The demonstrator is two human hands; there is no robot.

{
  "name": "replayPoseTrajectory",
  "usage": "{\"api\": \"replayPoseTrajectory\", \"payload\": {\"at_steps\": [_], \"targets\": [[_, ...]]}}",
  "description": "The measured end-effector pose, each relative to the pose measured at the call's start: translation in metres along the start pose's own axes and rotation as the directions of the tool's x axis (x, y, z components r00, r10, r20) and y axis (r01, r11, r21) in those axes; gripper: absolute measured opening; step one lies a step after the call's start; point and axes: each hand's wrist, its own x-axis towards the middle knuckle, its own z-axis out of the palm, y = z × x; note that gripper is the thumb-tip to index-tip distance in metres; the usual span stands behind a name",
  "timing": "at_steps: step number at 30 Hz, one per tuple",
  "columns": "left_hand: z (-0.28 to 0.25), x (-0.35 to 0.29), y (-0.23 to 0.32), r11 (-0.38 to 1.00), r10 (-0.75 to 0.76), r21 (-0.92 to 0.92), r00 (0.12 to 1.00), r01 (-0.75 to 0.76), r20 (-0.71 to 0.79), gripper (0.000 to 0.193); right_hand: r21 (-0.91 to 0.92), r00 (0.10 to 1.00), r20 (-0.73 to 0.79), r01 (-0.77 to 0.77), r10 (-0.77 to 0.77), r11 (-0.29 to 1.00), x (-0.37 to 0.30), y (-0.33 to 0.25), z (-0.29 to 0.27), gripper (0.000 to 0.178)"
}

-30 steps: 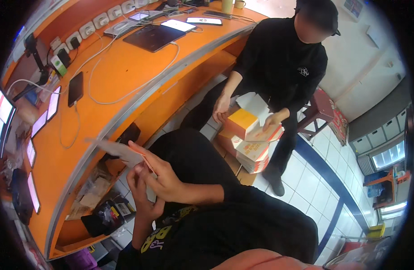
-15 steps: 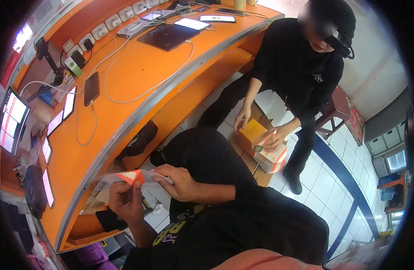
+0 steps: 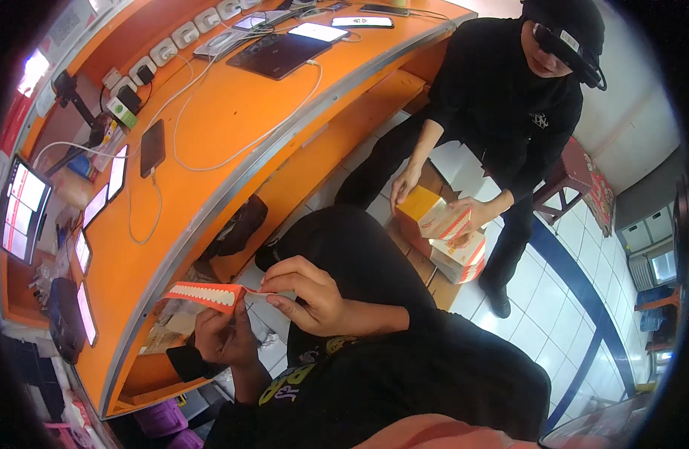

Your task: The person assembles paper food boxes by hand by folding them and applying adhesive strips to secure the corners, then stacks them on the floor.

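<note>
Orange-and-white flat carton [image 3: 202, 294] is pinched by left hand [image 3: 223, 338] and right hand [image 3: 303, 293]; better to grip near its edges and keep it level.

Bright even indoor light, glowing screens glare at the desk [image 3: 232, 120] left edge, fisheye bending, black vignette corners.

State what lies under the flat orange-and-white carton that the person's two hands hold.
Under the flat carton shows the left hand, gripping from below, with the right hand pinching its end. Beneath are a dark-trousered lap and the counter's lower shelf; the carton's underside is hidden.
</note>
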Motion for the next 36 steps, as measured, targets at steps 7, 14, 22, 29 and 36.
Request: {"api": "replayPoseTrajectory", "payload": {"at_steps": [7,14,22,29,36], "targets": [[0.004,-0.002,0.000,0.999,-0.041,-0.022,0.999,0.041,-0.012,0.019,-0.015,1.000,-0.016,-0.009,0.008,1.000,0.006,0.000,-0.003,0.018],[0.031,0.001,0.007,0.945,-0.238,-0.253,0.968,0.210,-0.085,0.025,-0.334,0.989,-0.146,-0.059,0.010,0.941,0.026,0.032,-0.032,0.017],[0.102,0.014,0.074,0.861,0.350,-0.500,0.606,0.091,0.714,0.024,-0.488,0.694,-0.314,-0.703,0.648,0.517,0.025,0.160,-0.094,0.035],[0.147,-0.017,0.129,0.849,0.393,-0.512,0.491,0.131,0.778,0.028,-0.640,0.561,-0.117,-0.673,0.819,0.370,0.033,0.192,-0.076,0.048],[0.145,0.000,0.130,0.772,0.390,-0.547,0.437,0.323,0.810,0.022,-0.400,0.414,0.064,-0.823,0.908,0.403,0.030,0.228,-0.083,0.046]]}}
